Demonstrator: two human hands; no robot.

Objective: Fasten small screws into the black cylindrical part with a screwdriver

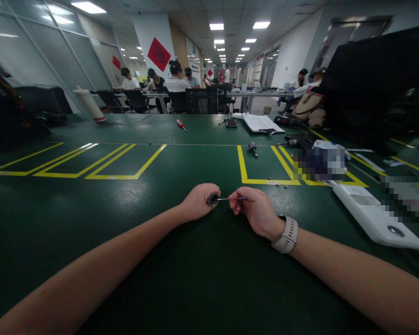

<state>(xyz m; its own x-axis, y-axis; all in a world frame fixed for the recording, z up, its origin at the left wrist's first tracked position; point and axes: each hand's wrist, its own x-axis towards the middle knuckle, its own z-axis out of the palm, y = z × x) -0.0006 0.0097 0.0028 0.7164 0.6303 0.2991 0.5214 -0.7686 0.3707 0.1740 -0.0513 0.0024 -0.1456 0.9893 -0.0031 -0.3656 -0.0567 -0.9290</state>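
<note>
My left hand (pixel 200 201) is wrapped round a dark cylindrical metal part (pixel 212 200), its ringed round end turned toward my right hand. My right hand (pixel 253 207), with a watch (pixel 287 235) on the wrist, pinches a thin screwdriver-like tool (pixel 224 199). The tool's slim shaft points left and its tip reaches the part's round end; whether it is seated inside cannot be made out. Beyond my right hand, a few tiny dark pieces (pixel 278 185) lie by the yellow tape. A metal fitting (pixel 253 149) rests farther back inside a taped box.
A red screwdriver (pixel 181 124) lies far back on the green table (pixel 153 260). Papers on a clipboard (pixel 261 123) and a power drill (pixel 286 121) are at the back right. A white device (pixel 375 214) lies on the right. Other people sit at distant tables.
</note>
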